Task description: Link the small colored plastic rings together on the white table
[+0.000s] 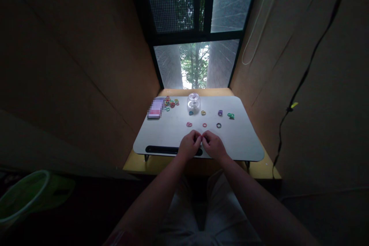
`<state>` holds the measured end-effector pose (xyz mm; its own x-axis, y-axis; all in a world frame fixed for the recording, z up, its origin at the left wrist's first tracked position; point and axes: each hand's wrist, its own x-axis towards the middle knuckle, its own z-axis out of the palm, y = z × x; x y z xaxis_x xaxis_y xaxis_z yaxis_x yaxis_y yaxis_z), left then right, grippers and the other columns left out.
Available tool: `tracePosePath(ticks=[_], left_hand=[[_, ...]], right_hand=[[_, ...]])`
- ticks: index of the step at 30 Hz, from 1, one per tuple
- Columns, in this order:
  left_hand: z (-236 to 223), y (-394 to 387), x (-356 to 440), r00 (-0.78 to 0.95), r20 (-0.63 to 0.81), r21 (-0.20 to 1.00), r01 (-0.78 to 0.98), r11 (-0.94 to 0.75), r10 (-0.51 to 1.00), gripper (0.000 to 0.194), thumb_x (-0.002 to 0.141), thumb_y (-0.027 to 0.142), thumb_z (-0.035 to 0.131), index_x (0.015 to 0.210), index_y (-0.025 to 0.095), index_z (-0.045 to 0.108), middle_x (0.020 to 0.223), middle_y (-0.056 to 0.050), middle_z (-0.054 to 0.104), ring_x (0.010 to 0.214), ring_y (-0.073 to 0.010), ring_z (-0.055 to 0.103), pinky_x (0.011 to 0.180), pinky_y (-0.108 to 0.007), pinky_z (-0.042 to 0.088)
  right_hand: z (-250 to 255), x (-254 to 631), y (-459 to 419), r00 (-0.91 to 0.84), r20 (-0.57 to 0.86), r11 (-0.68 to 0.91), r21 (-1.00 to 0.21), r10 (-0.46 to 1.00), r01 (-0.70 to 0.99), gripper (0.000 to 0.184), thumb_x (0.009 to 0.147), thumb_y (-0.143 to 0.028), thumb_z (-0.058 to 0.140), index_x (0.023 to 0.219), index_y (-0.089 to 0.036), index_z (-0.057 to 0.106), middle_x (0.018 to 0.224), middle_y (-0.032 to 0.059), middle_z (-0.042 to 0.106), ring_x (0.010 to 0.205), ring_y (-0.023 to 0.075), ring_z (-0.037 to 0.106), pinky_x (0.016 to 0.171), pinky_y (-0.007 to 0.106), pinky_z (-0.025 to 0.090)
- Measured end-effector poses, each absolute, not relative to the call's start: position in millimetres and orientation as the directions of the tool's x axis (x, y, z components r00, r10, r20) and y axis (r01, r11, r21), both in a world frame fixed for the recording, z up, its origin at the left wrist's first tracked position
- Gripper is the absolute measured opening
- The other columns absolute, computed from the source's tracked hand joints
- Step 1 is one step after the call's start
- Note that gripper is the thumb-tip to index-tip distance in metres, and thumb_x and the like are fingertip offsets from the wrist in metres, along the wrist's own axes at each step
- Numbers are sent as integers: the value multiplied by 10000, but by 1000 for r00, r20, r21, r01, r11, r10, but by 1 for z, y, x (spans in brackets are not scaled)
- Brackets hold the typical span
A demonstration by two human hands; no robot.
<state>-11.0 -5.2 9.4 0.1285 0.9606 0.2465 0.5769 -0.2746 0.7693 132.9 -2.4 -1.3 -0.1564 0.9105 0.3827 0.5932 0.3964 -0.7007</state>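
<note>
Facing a dark-framed window (198, 38) at 12 o'clock, foliage beyond the glass. Below it, a yellow ledge (131, 167) carries a white folding lap desk (161, 132) on short dark legs. Green basket (61, 189) at 8 o'clock, cut off by the view's edge, its contents lost in shadow.

Clock positions from here on are the desktop's. Left hand (190, 146) and right hand (213, 145) at 6 o'clock, fingers curled, tips meeting in a pinch on a small reddish item (202, 136). Mostly covered by the fingers; exact shape cannot be told. Black slot (161, 149) along the near edge from 7 o'clock, partly hidden under the left hand and wrist.

Phone (156, 108) at 10 o'clock: screen pixelated, writing unreadable. Clear jar (193, 103) at 12, any marking too small to make out. Mixed pile of colored bands (172, 103) at 11, just beside the phone, overlapping, count uncertain.

Smaller sets: green bands (231, 115) and purple bands (220, 112) at 2; yellow bands (203, 112) and blue bands (190, 113) near the jar; pink bands (189, 124) just beyond the left hand. Singles: dark ring (218, 125), coral ring (204, 125) beyond the right hand.
</note>
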Motion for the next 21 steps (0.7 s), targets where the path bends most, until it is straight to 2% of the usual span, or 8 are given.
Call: tracePosePath(ticks=[21], left_hand=[[8, -5, -10, 100, 241, 785, 565, -254, 965, 101, 835, 293, 517, 860, 203, 555, 706, 31, 600, 624, -102, 529, 594, -224, 371]], right_hand=[[-1, 134, -3, -162, 381, 397, -696, 910, 599, 116, 841, -250, 466, 774, -203, 547, 693, 1, 594, 623, 133, 516, 595, 232, 359]])
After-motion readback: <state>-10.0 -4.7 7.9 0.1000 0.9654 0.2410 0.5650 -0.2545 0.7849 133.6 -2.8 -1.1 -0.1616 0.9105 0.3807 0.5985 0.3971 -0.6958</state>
